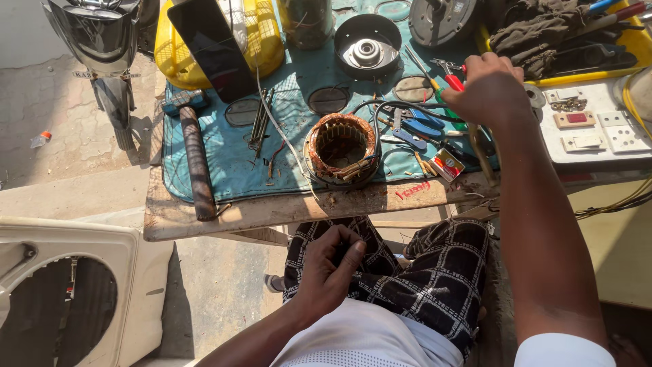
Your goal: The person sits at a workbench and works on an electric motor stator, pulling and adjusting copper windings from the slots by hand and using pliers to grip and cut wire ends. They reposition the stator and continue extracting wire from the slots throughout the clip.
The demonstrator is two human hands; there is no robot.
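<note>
My right hand (485, 88) reaches out over the workbench and closes on a red-handled tool (454, 81) lying among pliers. My left hand (331, 265) rests in my lap on the checked trousers, fingers curled around something small that I cannot make out. A round copper-wound motor stator (341, 148) with black and coloured leads sits on the teal mat (224, 163) in front of me, between the two hands. Blue-handled pliers (415, 129) lie just right of the stator, below my right hand.
A hammer (197, 163) with a long dark handle lies at the mat's left. A black motor cover (367, 44), a yellow crate (265, 41), a yellow tray of rags (631, 41), white switch plates (614, 132), a small box (446, 164), a scooter (102, 47) and a white fan housing (61, 292) surround the bench.
</note>
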